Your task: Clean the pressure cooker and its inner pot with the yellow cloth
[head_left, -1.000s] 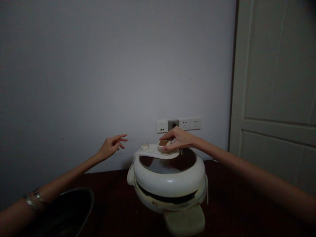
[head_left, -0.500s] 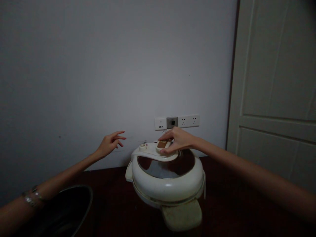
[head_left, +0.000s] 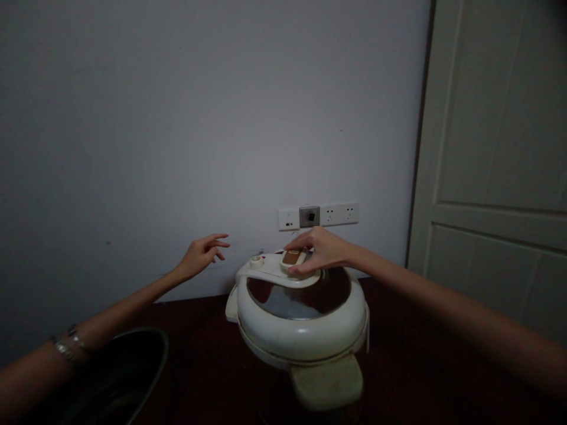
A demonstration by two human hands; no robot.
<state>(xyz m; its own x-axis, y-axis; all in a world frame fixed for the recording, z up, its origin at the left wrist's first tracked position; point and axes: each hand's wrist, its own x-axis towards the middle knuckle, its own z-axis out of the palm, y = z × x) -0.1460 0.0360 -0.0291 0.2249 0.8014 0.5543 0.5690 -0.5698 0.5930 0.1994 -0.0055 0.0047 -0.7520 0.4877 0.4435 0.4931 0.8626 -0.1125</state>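
A white pressure cooker (head_left: 305, 330) stands on a dark table, its lid down on the body. My right hand (head_left: 319, 251) grips the lid's knob (head_left: 292, 258) at the top centre, fingers curled round it. My left hand (head_left: 201, 255) hovers in the air to the left of the cooker, fingers spread and holding nothing. A bracelet sits on my left wrist.
A dark metal pot (head_left: 119, 378) sits at the lower left on the dark table (head_left: 212, 360). A row of wall sockets (head_left: 318, 216) is behind the cooker. A pale door (head_left: 496, 159) stands at the right.
The lid was lifted slightly at the front a second ago, showing a dark gap; it now sits flush on the cooker. Both hands have barely moved.
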